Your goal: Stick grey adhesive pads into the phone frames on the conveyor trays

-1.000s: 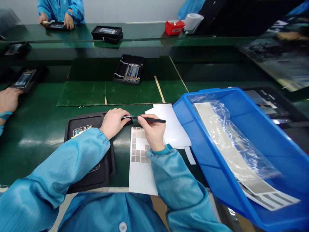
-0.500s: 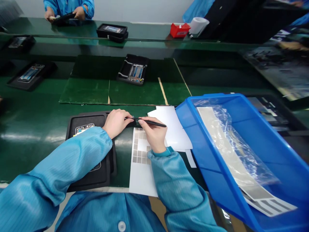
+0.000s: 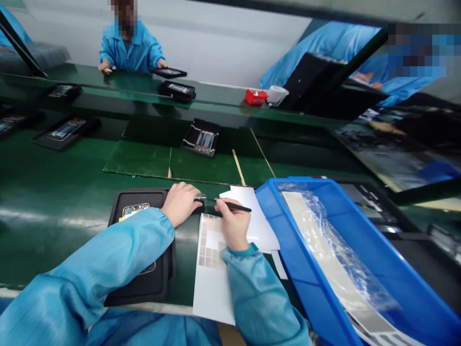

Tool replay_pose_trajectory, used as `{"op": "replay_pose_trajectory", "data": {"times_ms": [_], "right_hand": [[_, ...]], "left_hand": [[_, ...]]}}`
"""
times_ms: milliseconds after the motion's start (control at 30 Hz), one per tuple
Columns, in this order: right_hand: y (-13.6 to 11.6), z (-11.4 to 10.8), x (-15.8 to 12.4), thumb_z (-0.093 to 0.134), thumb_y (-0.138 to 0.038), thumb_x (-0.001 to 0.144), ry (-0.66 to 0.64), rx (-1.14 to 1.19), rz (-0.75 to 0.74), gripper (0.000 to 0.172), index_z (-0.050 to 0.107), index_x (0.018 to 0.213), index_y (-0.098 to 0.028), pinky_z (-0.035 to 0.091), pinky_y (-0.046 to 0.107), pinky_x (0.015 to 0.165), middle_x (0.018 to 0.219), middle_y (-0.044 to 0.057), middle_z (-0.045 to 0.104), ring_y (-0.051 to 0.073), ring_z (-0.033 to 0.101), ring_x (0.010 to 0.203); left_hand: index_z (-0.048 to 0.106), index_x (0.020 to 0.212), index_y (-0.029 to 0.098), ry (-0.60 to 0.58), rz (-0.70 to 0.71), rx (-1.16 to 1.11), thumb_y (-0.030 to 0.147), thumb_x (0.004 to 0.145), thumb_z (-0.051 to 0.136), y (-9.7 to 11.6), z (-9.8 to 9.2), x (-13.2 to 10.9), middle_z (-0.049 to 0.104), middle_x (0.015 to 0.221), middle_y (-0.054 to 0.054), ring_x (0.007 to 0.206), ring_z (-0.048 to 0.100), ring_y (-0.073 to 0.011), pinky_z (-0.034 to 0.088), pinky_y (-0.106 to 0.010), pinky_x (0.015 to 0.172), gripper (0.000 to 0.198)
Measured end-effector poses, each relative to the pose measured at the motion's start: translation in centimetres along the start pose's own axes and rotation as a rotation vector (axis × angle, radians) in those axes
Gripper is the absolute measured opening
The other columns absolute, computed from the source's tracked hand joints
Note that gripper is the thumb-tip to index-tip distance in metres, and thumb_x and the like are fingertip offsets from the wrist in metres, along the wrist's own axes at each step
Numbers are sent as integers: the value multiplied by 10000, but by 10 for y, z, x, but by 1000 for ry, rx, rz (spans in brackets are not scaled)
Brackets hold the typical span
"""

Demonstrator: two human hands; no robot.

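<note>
My right hand [image 3: 236, 226] grips black tweezers [image 3: 236, 206] like a pen, their tip pointing left toward my left fingertips. My left hand [image 3: 181, 204] is closed in a pinch on a small shiny piece too small to name. Below my right hand lies a white sheet of square grey stickers [image 3: 211, 259], some squares bare. Partly under my left forearm is a black tray [image 3: 144, 288] holding a phone frame with its circuit board [image 3: 136, 210]; the sleeve hides much of it.
On the right stands a blue bin [image 3: 306, 269] with plastic-wrapped sticker strips [image 3: 317, 240]. White papers [image 3: 255, 221] lie beside it. Ahead is another black phone tray [image 3: 202, 138], with more at left [image 3: 66, 131]. Across the bench, a co-worker [image 3: 131, 50] holds a black tray [image 3: 169, 72].
My view has tilted up, so the bench sits lower. The tweezers' tip has drawn slightly away from my left fingertips. The co-worker now holds the tray in one hand, out to the side.
</note>
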State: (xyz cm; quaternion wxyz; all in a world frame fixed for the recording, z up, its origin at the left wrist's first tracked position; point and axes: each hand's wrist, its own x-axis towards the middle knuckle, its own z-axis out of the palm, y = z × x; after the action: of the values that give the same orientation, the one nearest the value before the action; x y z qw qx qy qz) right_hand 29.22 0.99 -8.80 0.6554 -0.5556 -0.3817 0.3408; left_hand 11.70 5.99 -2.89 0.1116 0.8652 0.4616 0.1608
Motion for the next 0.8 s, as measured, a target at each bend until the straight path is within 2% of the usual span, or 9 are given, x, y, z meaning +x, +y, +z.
{"op": "replay_pose_trajectory", "data": {"times_ms": [67,133,233,300,400,467,633,800], "right_hand": [[2,-2,2,843,-377,710,3,0,10,269,741,839,-164,555,334,632,690,28,719,178,669,616],[1,-2,1,838,-384,716,9,-6,9,275,735,836,-158,547,327,625,672,21,706,170,656,603],[-8,1,-2,831,-395,725,15,-32,6,275,731,826,-159,532,310,598,663,18,703,157,637,573],[-17,6,-6,828,-401,731,4,-55,15,269,732,812,-162,526,305,587,651,19,698,154,629,566],[-32,21,-17,819,-393,748,-61,-69,52,242,739,786,-168,518,300,591,618,11,673,149,613,571],[-42,36,-28,820,-385,751,-113,-82,78,226,743,781,-175,513,295,583,613,7,665,144,600,567],[-57,84,-54,824,-365,743,-258,-136,154,195,749,750,-185,515,285,549,621,11,672,144,606,553],[-61,128,-74,818,-362,739,-379,-225,222,195,752,759,-179,541,289,540,588,10,677,159,629,539]], "left_hand": [[666,1165,179,28,20,20,312,837,754,-2,-19,-6,691,1198,-104,1124,599,-280,479,-421,926,365],[630,1219,175,48,51,49,320,834,753,-11,-44,-21,668,1244,-107,1148,583,-292,479,-438,941,429],[650,1159,209,83,79,71,330,862,707,-40,-75,-60,693,1175,-75,1094,602,-290,489,-439,912,326],[661,1108,238,129,60,28,362,900,646,-69,-82,-90,705,1135,-56,1058,619,-276,490,-429,901,244],[670,1059,250,215,8,-61,388,931,589,-108,-73,-126,706,1098,-47,1030,637,-254,496,-405,886,204],[677,1033,244,254,6,-110,344,939,575,-121,-64,-143,703,1096,-48,1042,638,-237,495,-394,921,171],[684,1046,211,313,25,-205,225,906,580,-127,-48,-154,700,1113,-67,1118,613,-220,480,-406,1019,175],[694,1017,212,322,23,-232,194,870,576,-129,-44,-153,705,1102,-69,1118,621,-230,494,-428,1001,189]]}}
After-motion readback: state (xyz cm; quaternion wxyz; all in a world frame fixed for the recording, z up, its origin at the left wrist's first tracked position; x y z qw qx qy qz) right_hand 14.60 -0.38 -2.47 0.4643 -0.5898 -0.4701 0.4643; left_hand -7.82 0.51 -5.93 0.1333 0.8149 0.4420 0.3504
